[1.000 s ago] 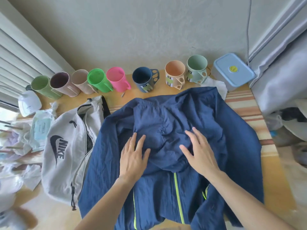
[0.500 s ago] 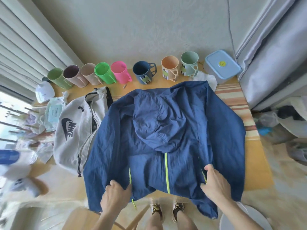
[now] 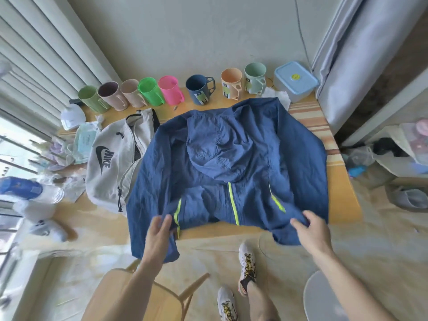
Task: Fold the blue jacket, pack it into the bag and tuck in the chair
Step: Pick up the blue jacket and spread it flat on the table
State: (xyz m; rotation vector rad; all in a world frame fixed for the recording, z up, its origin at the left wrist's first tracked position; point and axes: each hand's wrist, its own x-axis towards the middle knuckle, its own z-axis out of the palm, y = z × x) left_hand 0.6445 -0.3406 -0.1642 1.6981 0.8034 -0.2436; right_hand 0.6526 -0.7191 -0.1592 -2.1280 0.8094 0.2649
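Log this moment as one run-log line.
stage: spreading before fold | blue jacket: flat on table, hood down | left hand, right hand: gripping hem | bag: beside, unpacked

left hand [image 3: 159,230] motion-blurred; chair [image 3: 143,295] cut by bottom edge; bag [image 3: 111,163] partly under jacket [image 3: 231,167].

Along the back of the desk [image 3: 342,181], a row of eight mugs: green [image 3: 91,99], brown [image 3: 111,92], beige [image 3: 132,92], bright green [image 3: 150,90], pink [image 3: 170,89], navy [image 3: 199,89], peach [image 3: 231,85], mint [image 3: 254,77]. Just right of them, a lidded blue box [image 3: 295,79]. At far left, a wipes pack [image 3: 84,141].
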